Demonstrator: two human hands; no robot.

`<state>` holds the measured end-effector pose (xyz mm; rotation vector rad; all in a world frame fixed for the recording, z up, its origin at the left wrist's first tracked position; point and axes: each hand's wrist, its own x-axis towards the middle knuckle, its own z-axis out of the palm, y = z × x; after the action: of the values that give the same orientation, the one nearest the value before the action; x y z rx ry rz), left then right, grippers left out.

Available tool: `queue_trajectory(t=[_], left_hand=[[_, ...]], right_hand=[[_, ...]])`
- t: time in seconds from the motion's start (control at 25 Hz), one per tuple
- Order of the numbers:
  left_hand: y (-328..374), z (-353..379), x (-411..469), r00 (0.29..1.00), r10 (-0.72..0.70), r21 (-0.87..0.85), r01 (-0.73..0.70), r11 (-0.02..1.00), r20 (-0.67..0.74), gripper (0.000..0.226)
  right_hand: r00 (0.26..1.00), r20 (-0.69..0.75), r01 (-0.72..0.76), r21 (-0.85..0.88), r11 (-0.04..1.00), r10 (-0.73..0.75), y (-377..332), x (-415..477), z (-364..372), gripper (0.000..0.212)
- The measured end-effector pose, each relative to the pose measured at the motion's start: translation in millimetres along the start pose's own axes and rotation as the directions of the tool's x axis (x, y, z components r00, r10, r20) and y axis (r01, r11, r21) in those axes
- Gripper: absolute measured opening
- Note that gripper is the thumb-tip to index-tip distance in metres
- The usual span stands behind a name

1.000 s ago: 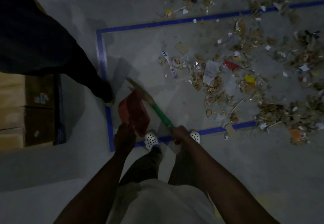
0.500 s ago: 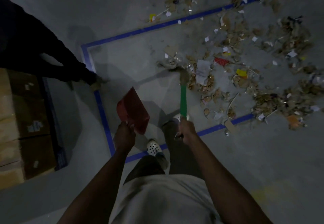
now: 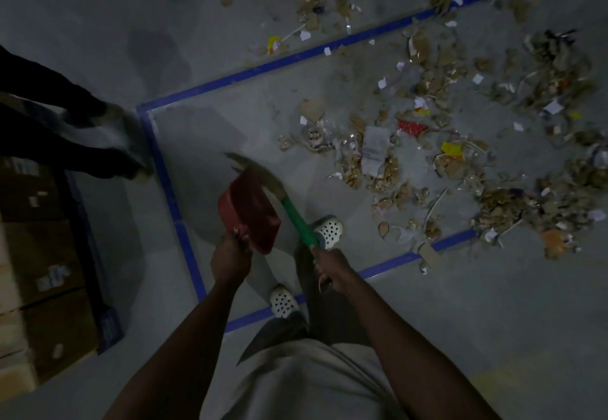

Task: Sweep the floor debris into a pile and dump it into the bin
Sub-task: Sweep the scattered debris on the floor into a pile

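Head view looks down on a dim floor marked by a blue tape rectangle [image 3: 171, 182]. The left hand [image 3: 230, 255] grips the red dustpan [image 3: 251, 212] by its handle, held just inside the tape's left line. The right hand [image 3: 330, 266] is wrapped round the green handle of a short broom [image 3: 297, 222], whose bristles [image 3: 253, 169] are blurred beside the pan, well apart from the litter. Debris [image 3: 378, 156] lies scattered across the tape's right half and spills over its far and near lines. To sweep well, I judge the bristles should land beyond the outermost scraps outside the tape and draw them inward in short overlapping strokes, with the pan kept aside until one pile forms. No bin shows.
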<state>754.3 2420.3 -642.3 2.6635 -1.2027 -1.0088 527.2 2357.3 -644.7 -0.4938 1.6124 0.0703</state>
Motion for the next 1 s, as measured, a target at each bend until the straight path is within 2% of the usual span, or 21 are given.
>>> queue_trajectory(t=[0.12,0.32,0.48,0.56,0.64,0.8,0.92,1.0], left_hand=[[27.0,-6.9,18.6,0.997,-0.075,-0.075,0.072,0.995,-0.036,0.026],[58.2,-10.3,35.4,0.995,-0.082,-0.074,0.078,0.994,-0.061,0.024],[71.3,-17.5,41.9,0.996,-0.053,-0.12,0.045,0.992,-0.069,0.014],[77.5,-24.9,44.4,0.994,-0.04,-0.13,0.027,0.991,-0.097,0.018],[86.5,-36.0,42.9,0.994,-0.045,-0.14,0.031,0.99,-0.102,0.02],[102.6,-52.0,48.0,0.994,-0.077,-0.156,0.063,0.986,-0.083,0.02],[108.3,-57.6,51.9,0.992,-0.072,-0.161,0.055,0.985,-0.103,0.021],[121.6,-47.8,71.0,0.997,-0.061,-0.119,0.055,0.991,-0.048,0.02]], right_hand=[[0.994,-0.109,-0.007,0.033,0.999,0.011,-38.5,42.7,-23.8,0.031],[0.983,-0.171,-0.011,0.277,0.961,0.06,-85.5,80.9,-75.7,0.03],[0.981,-0.176,0.032,0.563,0.826,0.082,-115.1,67.9,-92.5,0.033],[0.983,-0.168,0.045,0.591,0.805,0.068,-121.9,49.4,-86.3,0.036],[0.988,-0.142,0.035,0.554,0.832,0.053,-112.1,25.2,-70.7,0.039],[0.996,-0.084,0.001,0.317,0.949,0.027,-75.3,-29.0,-58.7,0.039],[0.999,-0.033,-0.001,0.154,0.988,0.006,-65.1,-37.6,-75.6,0.037],[0.997,-0.046,-0.049,0.131,0.99,0.056,-61.2,-7.9,-89.1,0.037]])
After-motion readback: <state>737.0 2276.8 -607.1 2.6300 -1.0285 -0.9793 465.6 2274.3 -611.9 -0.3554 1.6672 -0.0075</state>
